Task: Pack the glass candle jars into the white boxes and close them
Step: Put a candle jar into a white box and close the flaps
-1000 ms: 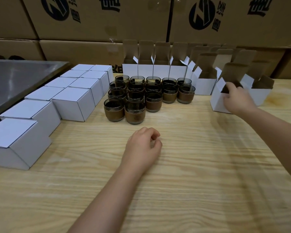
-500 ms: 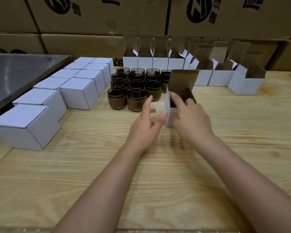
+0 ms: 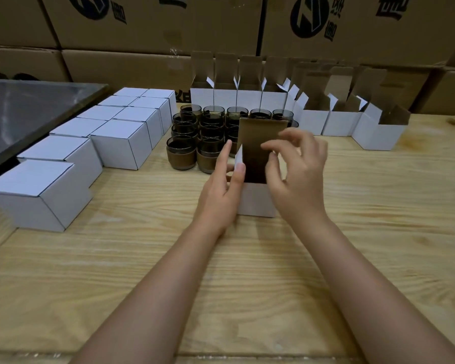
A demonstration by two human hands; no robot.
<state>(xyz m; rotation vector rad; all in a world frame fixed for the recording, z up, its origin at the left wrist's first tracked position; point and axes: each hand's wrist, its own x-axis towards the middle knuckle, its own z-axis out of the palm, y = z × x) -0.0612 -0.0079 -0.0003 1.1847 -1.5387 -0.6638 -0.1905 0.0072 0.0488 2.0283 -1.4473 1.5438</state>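
Observation:
One open white box (image 3: 256, 203) stands upright in the middle of the wooden table (image 3: 247, 298), its brown lid flap raised. My left hand (image 3: 218, 190) lies against the box's left side with fingers nearly straight, thumb by the small side flap. My right hand (image 3: 297, 177) hovers at the box's right side, fingers spread and loosely bent, holding nothing. Just behind the box stands a cluster of several dark glass candle jars (image 3: 184, 151), some hidden by the raised lid.
Several closed white boxes (image 3: 121, 143) run in two rows along the left. Open empty boxes (image 3: 250, 99) line the back, and more (image 3: 376, 135) stand at the right. A grey metal surface (image 3: 24, 114) lies far left. Large brown cartons (image 3: 221, 22) form the back wall.
My right hand took an open box from the right group, brought it to the table's middle and let go. My left hand moved up against its left side.

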